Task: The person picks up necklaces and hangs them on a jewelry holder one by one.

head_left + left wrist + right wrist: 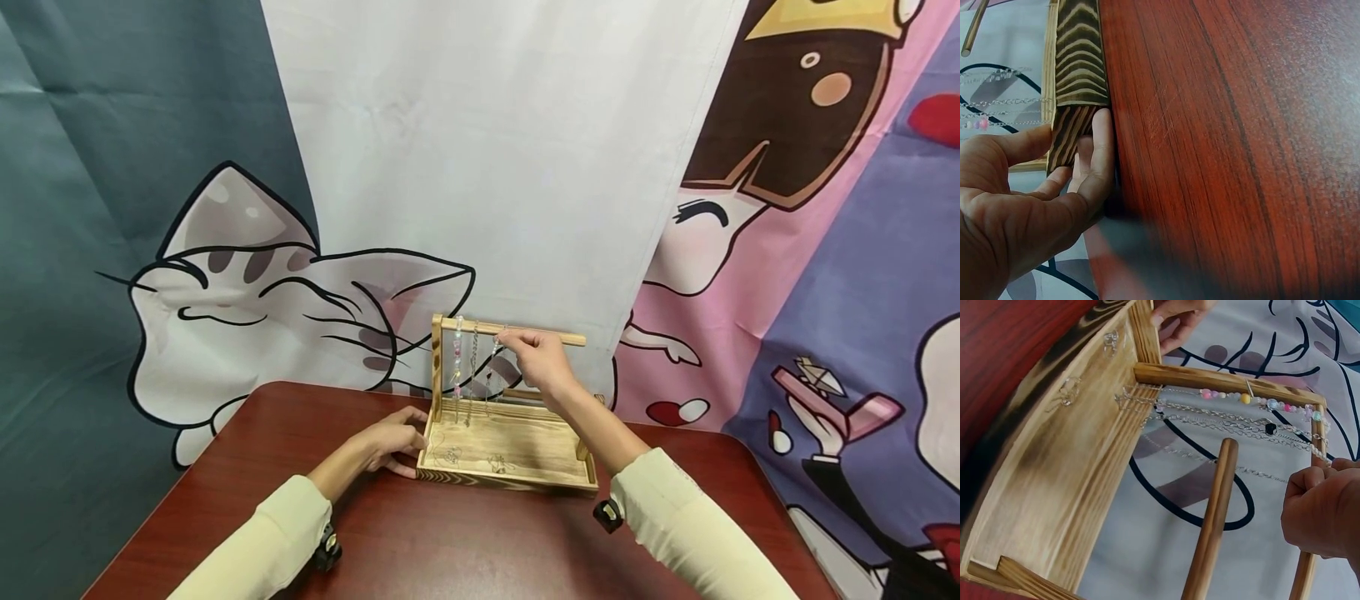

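A wooden jewelry stand (510, 480) has a shallow tray base and a raised top bar (573, 339). My left hand (393, 440) grips the tray's left end, thumb on the rim and fingers around the outer wall, as the left wrist view shows. Up at the bar, my right hand (546, 362) pinches the top of a thin silver chain necklace (1254, 474); its fingertips are partly hidden in the right wrist view. Left of that hand, a pastel beaded strand (457, 354) and silver chains (1210, 414) hang from the bar.
Two small silver jewelry pieces, one toward the left (1110, 342) and one nearer the middle (1069, 392), lie in the tray. A lower wooden rod (1210, 519) crosses behind. The stand rests on a reddish-brown table (465, 542), before a cartoon-printed cloth (487, 167).
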`<state>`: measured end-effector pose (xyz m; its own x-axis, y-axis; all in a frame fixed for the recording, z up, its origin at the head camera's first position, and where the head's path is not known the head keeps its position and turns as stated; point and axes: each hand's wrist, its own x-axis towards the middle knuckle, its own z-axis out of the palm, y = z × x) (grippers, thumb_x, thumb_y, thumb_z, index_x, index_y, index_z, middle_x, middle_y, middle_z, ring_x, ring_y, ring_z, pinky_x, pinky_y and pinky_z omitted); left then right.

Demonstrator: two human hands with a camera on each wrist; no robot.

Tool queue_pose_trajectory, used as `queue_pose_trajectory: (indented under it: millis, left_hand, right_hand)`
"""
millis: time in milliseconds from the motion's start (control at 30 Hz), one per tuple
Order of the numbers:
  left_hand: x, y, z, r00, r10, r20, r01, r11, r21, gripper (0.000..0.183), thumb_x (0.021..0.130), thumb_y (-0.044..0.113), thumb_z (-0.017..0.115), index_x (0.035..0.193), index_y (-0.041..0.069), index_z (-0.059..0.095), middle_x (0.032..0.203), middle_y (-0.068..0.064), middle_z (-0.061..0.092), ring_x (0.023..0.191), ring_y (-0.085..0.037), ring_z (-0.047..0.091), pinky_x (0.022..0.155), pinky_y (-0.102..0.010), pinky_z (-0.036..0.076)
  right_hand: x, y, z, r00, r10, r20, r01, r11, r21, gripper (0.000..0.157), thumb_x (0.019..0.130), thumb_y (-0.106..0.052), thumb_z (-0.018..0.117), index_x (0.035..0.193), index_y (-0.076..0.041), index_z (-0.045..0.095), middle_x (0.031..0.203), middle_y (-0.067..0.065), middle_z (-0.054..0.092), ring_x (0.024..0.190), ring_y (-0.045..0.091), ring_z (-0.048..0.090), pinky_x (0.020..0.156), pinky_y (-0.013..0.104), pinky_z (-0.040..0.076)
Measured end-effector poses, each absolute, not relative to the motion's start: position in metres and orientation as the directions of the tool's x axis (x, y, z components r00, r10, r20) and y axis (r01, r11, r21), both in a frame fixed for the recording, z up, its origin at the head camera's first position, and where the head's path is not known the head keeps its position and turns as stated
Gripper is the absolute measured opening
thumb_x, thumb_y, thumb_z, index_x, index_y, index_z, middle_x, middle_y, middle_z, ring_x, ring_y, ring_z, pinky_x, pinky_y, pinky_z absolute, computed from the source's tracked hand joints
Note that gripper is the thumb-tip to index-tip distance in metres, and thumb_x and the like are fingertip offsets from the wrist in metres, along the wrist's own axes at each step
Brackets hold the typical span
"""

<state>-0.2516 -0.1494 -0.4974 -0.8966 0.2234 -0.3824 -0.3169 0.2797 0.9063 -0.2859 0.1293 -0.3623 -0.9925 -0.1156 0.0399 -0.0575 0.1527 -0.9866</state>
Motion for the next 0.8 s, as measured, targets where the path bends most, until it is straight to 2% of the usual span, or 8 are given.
queue_pose_trajectory:
  millis: [33, 133, 267, 333, 400, 567, 700, 800]
  left_hand:
    - [-0.252, -0.150, -0.497, -0.896, 0.224, -0.383, -0.318, 0.277, 0.906, 0.061, 0.098, -0.001, 0.065, 0.156, 0.003, 0.044, 0.121, -0.024, 0.073, 0.109, -0.033, 0.075, 0.076, -0.049, 0.072]
    - [-0.252, -0.150, -0.498, -0.895, 0.225, -0.385, -0.322, 0.273, 0.907, 0.060, 0.099, -0.001, 0.064, 0.155, 0.004, 0.045, 0.121, -0.024, 0.073, 0.108, -0.032, 0.075, 0.076, -0.049, 0.071]
    - [-0.252, -0.150, -0.498, -0.894, 0.229, -0.386, -0.322, 0.271, 0.907, 0.059, 0.099, -0.001, 0.064, 0.155, 0.003, 0.045, 0.121, -0.024, 0.074, 0.108, -0.031, 0.075, 0.076, -0.049, 0.071]
    - [-0.252, -0.150, -0.498, -0.894, 0.230, -0.385, -0.321, 0.272, 0.907, 0.059, 0.099, 0.000, 0.064, 0.155, 0.003, 0.045, 0.121, -0.023, 0.074, 0.107, -0.031, 0.076, 0.076, -0.048, 0.071]
    - [-0.252, -0.150, -0.497, -0.894, 0.228, -0.385, -0.321, 0.274, 0.907, 0.060, 0.099, 0.000, 0.065, 0.155, 0.003, 0.045, 0.121, -0.023, 0.074, 0.107, -0.031, 0.075, 0.076, -0.048, 0.071]
    - [-0.253, -0.150, -0.498, -0.896, 0.223, -0.384, -0.319, 0.278, 0.906, 0.061, 0.099, 0.000, 0.065, 0.155, 0.004, 0.045, 0.121, -0.023, 0.073, 0.108, -0.031, 0.075, 0.075, -0.049, 0.072]
    - [-0.253, -0.150, -0.499, -0.895, 0.226, -0.384, -0.319, 0.276, 0.907, 0.060, 0.099, 0.000, 0.065, 0.156, 0.004, 0.045, 0.121, -0.024, 0.073, 0.109, -0.032, 0.075, 0.075, -0.049, 0.072]
    - [-0.253, -0.150, -0.498, -0.895, 0.226, -0.385, -0.321, 0.275, 0.906, 0.059, 0.099, 0.000, 0.065, 0.155, 0.004, 0.045, 0.121, -0.023, 0.073, 0.108, -0.031, 0.075, 0.075, -0.049, 0.072]
  right_hand:
    - [-0.285, 0.129, -0.363, -0.993, -0.116, 0.038, -0.055, 0.152, -0.987, 0.033, 0.111, -0.029, 0.073, 0.134, -0.007, 0.082, 0.060, -0.016, 0.048, 0.046, 0.005, 0.024, 0.048, 0.022, 0.024]
    - [-0.283, 0.127, -0.367, -0.993, -0.105, 0.053, -0.070, 0.160, -0.985, 0.035, 0.110, -0.029, 0.074, 0.134, -0.004, 0.082, 0.074, -0.020, 0.063, 0.046, 0.005, 0.025, 0.048, 0.022, 0.025]
    - [-0.280, 0.127, -0.373, -0.994, -0.090, 0.059, -0.074, 0.180, -0.981, 0.038, 0.109, -0.029, 0.076, 0.136, -0.002, 0.080, 0.091, -0.016, 0.074, 0.047, 0.005, 0.027, 0.049, 0.022, 0.029]
    - [-0.278, 0.127, -0.376, -0.995, -0.091, 0.052, -0.068, 0.181, -0.981, 0.039, 0.109, -0.029, 0.076, 0.139, -0.003, 0.079, 0.086, -0.015, 0.071, 0.048, 0.006, 0.029, 0.050, 0.023, 0.030]
    - [-0.276, 0.128, -0.378, -0.995, -0.094, 0.039, -0.055, 0.173, -0.983, 0.040, 0.109, -0.029, 0.076, 0.142, -0.005, 0.078, 0.071, -0.015, 0.060, 0.049, 0.006, 0.029, 0.051, 0.024, 0.031]
    - [-0.271, 0.132, -0.385, -0.991, -0.131, 0.009, -0.026, 0.127, -0.992, 0.040, 0.111, -0.024, 0.074, 0.146, -0.005, 0.075, 0.056, -0.012, 0.045, 0.048, 0.007, 0.028, 0.051, 0.022, 0.030]
    - [-0.269, 0.134, -0.391, -0.989, -0.148, -0.018, 0.003, 0.099, -0.995, 0.039, 0.110, -0.021, 0.073, 0.145, -0.003, 0.075, 0.056, -0.012, 0.043, 0.048, 0.007, 0.027, 0.049, 0.020, 0.029]
    - [-0.267, 0.135, -0.397, -0.987, -0.156, -0.028, 0.016, 0.080, -0.997, 0.036, 0.110, -0.017, 0.073, 0.142, 0.000, 0.076, 0.060, -0.015, 0.052, 0.047, 0.006, 0.026, 0.048, 0.019, 0.026]
